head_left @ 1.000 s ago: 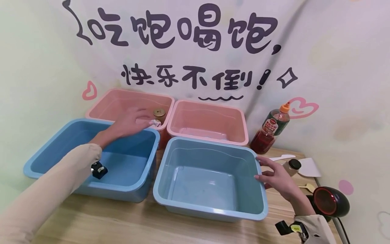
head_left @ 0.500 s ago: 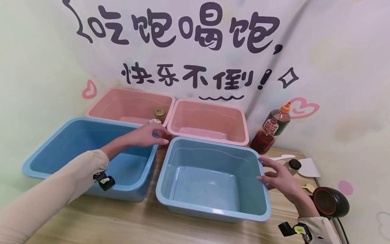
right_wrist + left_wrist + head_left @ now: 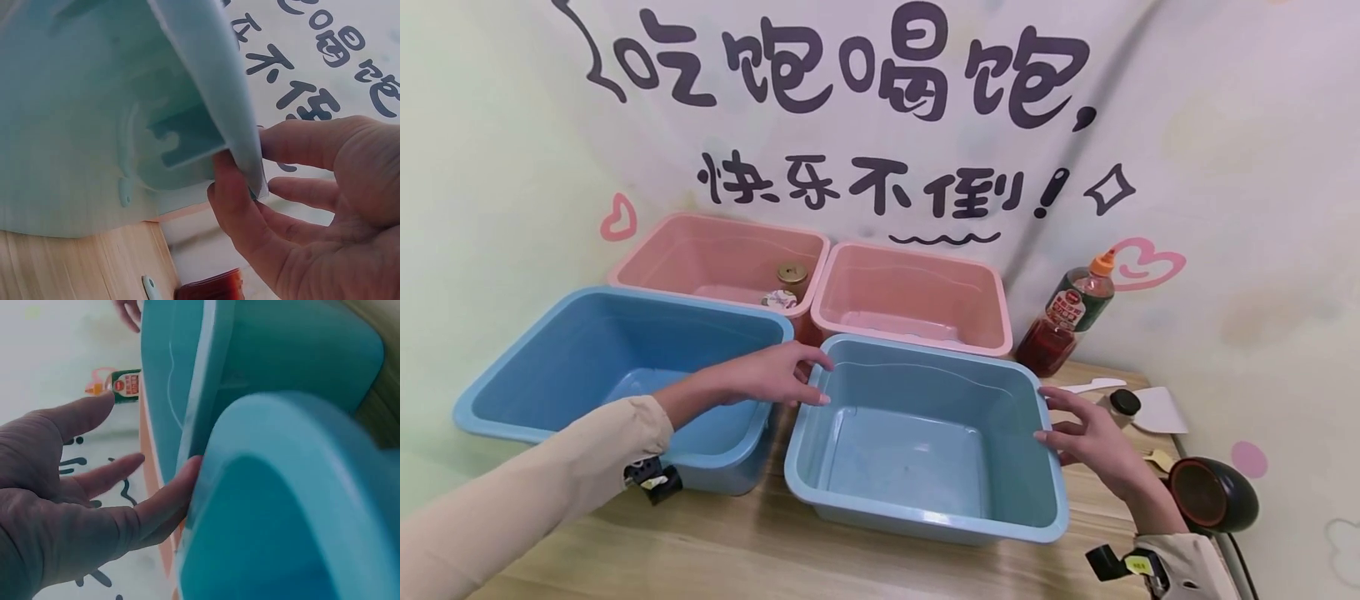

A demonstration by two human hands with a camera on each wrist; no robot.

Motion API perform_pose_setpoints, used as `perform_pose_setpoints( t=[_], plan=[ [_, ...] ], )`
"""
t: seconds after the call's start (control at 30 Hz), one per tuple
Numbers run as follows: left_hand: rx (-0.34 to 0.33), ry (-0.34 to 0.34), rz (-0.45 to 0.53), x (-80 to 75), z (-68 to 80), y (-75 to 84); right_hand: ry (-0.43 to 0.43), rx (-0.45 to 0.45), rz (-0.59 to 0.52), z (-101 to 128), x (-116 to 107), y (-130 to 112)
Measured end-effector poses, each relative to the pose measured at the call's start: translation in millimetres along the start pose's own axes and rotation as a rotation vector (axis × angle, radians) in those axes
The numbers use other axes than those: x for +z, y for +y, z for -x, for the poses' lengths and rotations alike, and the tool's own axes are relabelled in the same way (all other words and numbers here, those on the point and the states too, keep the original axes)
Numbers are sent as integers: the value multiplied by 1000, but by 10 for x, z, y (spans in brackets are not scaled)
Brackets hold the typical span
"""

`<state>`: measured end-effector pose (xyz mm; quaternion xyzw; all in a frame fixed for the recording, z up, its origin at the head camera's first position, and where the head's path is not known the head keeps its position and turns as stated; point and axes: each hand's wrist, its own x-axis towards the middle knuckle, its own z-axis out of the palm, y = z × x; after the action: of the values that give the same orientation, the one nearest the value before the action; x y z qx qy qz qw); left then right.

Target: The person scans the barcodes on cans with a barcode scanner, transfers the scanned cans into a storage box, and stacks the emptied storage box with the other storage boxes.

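Note:
A light blue plastic basin (image 3: 925, 518) stands at the front centre of the table. My right hand (image 3: 1093, 442) grips its right rim; in the right wrist view the thumb (image 3: 306, 144) lies on one side of the rim (image 3: 219, 75) and fingers on the other. At the left rim hovers my left hand (image 3: 775, 373), its thumb and fingers spread apart. The left wrist view shows its lower fingers (image 3: 169, 503) reaching into the gap between this basin and a second, deeper-blue basin (image 3: 748, 454), with the thumb (image 3: 94, 415) away from the rim.
Behind are two pink basins (image 3: 913, 343), the left one holding a gold-lidded can (image 3: 792, 275) and a white patterned lid (image 3: 779, 299). On the right stand a red sauce bottle (image 3: 1066, 321), a black-capped jar (image 3: 1123, 404), a white spatula (image 3: 1161, 408) and a black-red bowl (image 3: 1213, 493).
My left hand has come down and right from over the left pink basin to the blue basin's left rim. The blue basin has shifted slightly right, with my right hand staying on its rim.

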<state>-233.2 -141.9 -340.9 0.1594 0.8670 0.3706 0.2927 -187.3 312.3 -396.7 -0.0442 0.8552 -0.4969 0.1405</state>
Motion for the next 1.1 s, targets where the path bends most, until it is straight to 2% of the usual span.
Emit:
perform_pose_setpoints(
  t=[0.23,0.4,0.57,0.8,0.97,1.1],
  plan=[
    [-104,18,52,137,35,66,8,3,-4,20,-10,7],
    [-128,18,76,200,21,74,24,6,6,34,-7,-2],
    [-97,33,47,253,-10,39,35,14,9,31,2,-16],
    [-43,161,-90,332,-34,4,41,4,16,14,-5,-23],
    [-7,198,-70,343,-47,-14,56,13,17,5,-17,-14],
    [-19,202,-31,349,-55,-43,58,18,12,21,-17,-12]
  ],
)
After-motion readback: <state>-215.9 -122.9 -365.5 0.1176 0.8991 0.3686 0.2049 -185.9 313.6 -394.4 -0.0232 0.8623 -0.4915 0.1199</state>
